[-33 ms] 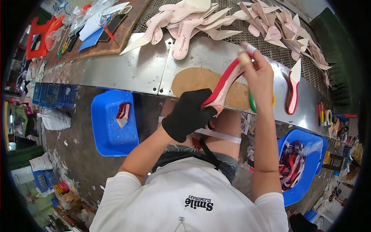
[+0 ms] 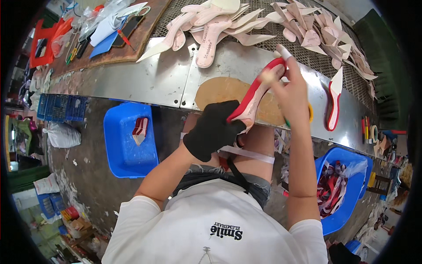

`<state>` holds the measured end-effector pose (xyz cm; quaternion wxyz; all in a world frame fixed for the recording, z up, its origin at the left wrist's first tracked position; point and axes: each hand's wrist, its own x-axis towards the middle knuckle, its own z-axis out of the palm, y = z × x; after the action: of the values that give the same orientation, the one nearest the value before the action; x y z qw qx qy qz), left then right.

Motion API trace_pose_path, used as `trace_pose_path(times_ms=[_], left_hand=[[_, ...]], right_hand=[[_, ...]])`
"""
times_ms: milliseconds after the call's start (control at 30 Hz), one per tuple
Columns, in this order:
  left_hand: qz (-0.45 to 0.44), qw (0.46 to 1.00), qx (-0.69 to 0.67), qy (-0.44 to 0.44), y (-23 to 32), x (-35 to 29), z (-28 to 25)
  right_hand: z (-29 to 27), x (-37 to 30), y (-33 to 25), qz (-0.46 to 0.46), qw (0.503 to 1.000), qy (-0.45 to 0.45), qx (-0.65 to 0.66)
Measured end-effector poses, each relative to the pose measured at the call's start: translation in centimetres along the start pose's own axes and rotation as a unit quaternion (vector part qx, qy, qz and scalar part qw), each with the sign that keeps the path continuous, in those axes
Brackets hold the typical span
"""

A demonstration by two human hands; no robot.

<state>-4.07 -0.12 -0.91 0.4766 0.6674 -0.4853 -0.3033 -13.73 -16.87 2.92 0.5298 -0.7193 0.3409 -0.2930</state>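
A pinkish shoe insole [image 2: 253, 105] with a red strip along its edge is held up slantwise over the near edge of the metal bench. My left hand [image 2: 213, 131], in a black glove, is closed around its lower end. At the upper, rounded end, my bare right hand [image 2: 288, 86] has its thumb, blurred, against the red-edged face, with the other fingers around the side. White tape wraps its index fingertip, which sticks up past the end. Beneath the insole lies a flat brown sole-shaped board [image 2: 220, 92]. Another red-edged insole [image 2: 334, 99] rests to the right.
Pale insoles pile [image 2: 211, 39] on the mesh at the back, with more folded pieces [image 2: 316, 33] to the right. A blue tub [image 2: 116, 154] holding red-edged pieces stands at left. Another blue tub [image 2: 336, 224] at right holds red and white scraps. Tape rolls lie by my right wrist.
My right thumb has moved down and left along the insole, away from the index fingertip. More of the red rounded end now shows. My left hand stays almost in place.
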Motion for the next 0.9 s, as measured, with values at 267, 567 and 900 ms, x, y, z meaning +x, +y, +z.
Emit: trace_pose_path(times_ms=[267, 567, 900], left_hand=[[-0.073, 0.982, -0.171, -0.013, 1.1, -0.8, -0.8], [-0.092, 0.927, -0.358, 0.066, 0.5, -0.1, -0.3], [-0.078, 0.894, -0.395, 0.195, 0.6, 0.6, 1.2]], right_hand=[[-1.0, 0.7, 0.7, -0.152, 0.984, 0.079, -0.036], [-0.7, -1.8, 1.9, -0.047, 0.988, -0.071, 0.132], [1.4, -6.3, 3.3, -0.119, 0.986, -0.115, 0.002]])
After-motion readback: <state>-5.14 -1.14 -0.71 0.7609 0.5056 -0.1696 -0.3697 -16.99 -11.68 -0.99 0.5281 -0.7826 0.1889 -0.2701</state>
